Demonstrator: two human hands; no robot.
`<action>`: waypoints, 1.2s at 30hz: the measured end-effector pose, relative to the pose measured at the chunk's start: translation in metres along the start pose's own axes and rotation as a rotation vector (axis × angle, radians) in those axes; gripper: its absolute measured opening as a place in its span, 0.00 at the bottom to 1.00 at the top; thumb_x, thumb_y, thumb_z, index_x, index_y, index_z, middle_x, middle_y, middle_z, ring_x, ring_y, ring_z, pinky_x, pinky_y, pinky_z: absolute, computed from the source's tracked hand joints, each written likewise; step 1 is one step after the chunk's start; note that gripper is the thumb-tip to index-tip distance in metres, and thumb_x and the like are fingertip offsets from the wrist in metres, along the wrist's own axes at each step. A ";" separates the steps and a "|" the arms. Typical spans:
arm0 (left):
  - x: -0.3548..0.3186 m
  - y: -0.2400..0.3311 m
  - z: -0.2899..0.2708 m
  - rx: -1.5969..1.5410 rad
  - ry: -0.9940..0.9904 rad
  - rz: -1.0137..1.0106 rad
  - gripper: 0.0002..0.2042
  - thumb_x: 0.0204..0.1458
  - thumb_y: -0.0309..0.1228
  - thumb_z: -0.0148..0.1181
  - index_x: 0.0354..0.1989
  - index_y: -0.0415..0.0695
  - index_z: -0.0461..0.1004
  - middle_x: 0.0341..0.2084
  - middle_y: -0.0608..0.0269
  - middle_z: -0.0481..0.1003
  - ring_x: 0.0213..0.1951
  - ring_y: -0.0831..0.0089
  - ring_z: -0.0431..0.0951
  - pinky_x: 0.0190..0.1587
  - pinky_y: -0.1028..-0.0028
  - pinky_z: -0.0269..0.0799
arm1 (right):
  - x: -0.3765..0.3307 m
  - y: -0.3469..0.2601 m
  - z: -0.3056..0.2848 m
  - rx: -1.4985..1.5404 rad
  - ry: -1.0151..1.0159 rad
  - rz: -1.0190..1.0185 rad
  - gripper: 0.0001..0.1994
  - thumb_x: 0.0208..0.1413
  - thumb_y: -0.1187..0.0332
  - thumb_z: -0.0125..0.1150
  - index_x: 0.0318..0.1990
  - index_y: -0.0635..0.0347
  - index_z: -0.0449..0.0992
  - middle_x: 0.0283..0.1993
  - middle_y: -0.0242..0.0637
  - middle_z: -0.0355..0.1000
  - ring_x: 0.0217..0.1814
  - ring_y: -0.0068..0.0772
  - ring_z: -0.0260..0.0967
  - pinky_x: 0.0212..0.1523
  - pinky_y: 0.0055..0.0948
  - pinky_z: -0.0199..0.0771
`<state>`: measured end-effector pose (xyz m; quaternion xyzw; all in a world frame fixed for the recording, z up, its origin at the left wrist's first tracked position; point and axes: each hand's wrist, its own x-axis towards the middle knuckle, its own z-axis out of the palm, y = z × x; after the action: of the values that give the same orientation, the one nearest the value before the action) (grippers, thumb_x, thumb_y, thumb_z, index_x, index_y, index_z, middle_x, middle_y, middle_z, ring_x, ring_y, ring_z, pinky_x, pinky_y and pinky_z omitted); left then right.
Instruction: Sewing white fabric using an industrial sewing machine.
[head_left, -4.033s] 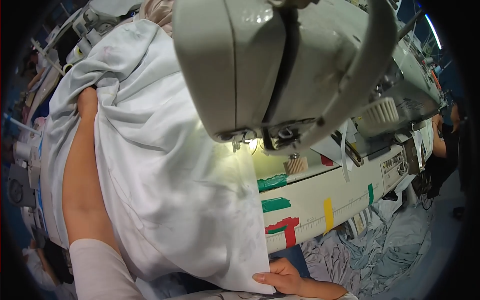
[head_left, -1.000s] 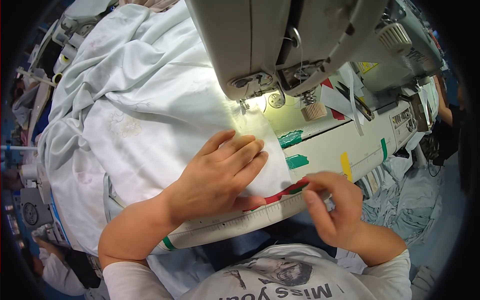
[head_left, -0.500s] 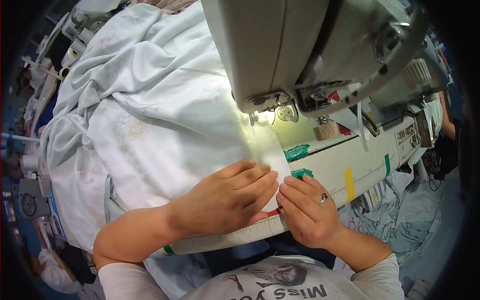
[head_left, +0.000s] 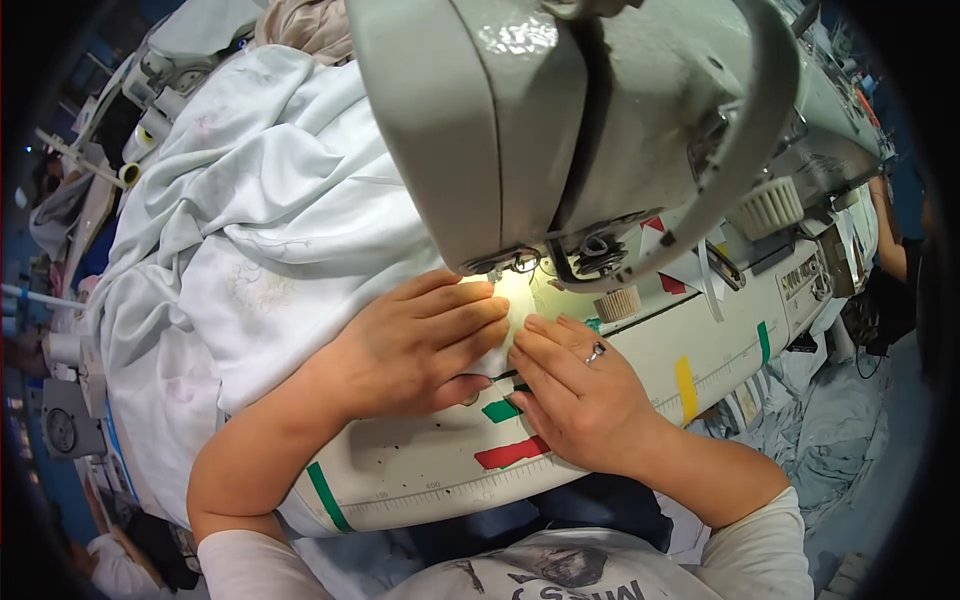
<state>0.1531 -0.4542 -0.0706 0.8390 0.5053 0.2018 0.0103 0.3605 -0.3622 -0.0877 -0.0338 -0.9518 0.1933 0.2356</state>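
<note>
A grey sewing machine head (head_left: pixel 560 130) fills the upper middle of the head view. White fabric (head_left: pixel 260 240) lies bunched to its left and runs under the needle area. My left hand (head_left: pixel 420 345) lies flat on the fabric's edge, fingers pointing at the lit spot below the presser foot (head_left: pixel 515 265). Beside it, my right hand (head_left: pixel 580 395), with a ring on one finger, presses the same edge against the white machine bed (head_left: pixel 420 470). Both sets of fingertips meet just under the machine's lamp. The needle itself is hidden by the machine head.
Green, red and yellow tape strips (head_left: pixel 685 390) mark the bed, which has a ruler along its front edge. More pale fabric (head_left: pixel 830 440) hangs at the lower right. Another person's arm (head_left: pixel 885 220) shows at the far right, and spools and machine parts (head_left: pixel 140 130) at the left.
My view has dropped closer to the machine. Both hands have slid forward along the fabric edge, so that the fingertips now sit right under the presser foot. My right hand came up from the bed's front edge.
</note>
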 end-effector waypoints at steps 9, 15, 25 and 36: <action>0.001 0.007 0.001 -0.006 -0.087 -0.035 0.20 0.41 0.30 0.60 0.46 0.41 0.72 0.47 0.58 0.72 0.49 0.62 0.73 0.54 0.61 0.67 | 0.006 0.040 -0.020 -0.041 0.291 0.362 0.08 0.41 0.76 0.63 0.31 0.62 0.73 0.30 0.41 0.69 0.33 0.45 0.68 0.33 0.37 0.67; 0.005 0.007 0.002 -0.033 -0.051 -0.021 0.23 0.36 0.29 0.62 0.46 0.40 0.72 0.47 0.57 0.72 0.49 0.61 0.73 0.54 0.60 0.67 | 0.020 0.063 -0.020 -0.160 0.219 0.459 0.08 0.45 0.70 0.63 0.23 0.60 0.69 0.27 0.42 0.68 0.33 0.46 0.67 0.33 0.41 0.64; 0.002 0.009 -0.002 -0.008 -0.066 -0.033 0.20 0.38 0.29 0.63 0.44 0.40 0.72 0.46 0.59 0.72 0.49 0.63 0.72 0.55 0.62 0.66 | -0.027 0.058 -0.058 -0.328 0.407 0.673 0.13 0.41 0.68 0.69 0.29 0.62 0.70 0.30 0.39 0.67 0.31 0.38 0.65 0.31 0.32 0.65; -0.003 0.007 0.000 -0.073 0.059 -0.006 0.22 0.39 0.34 0.66 0.44 0.41 0.73 0.47 0.57 0.72 0.44 0.60 0.75 0.48 0.61 0.71 | 0.004 -0.017 -0.020 -0.032 0.150 0.366 0.07 0.44 0.76 0.62 0.23 0.62 0.68 0.26 0.40 0.65 0.30 0.43 0.64 0.28 0.40 0.63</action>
<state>0.1578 -0.4599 -0.0705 0.8301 0.5002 0.2449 0.0268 0.3667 -0.3701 -0.0628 -0.2245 -0.9125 0.2147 0.2661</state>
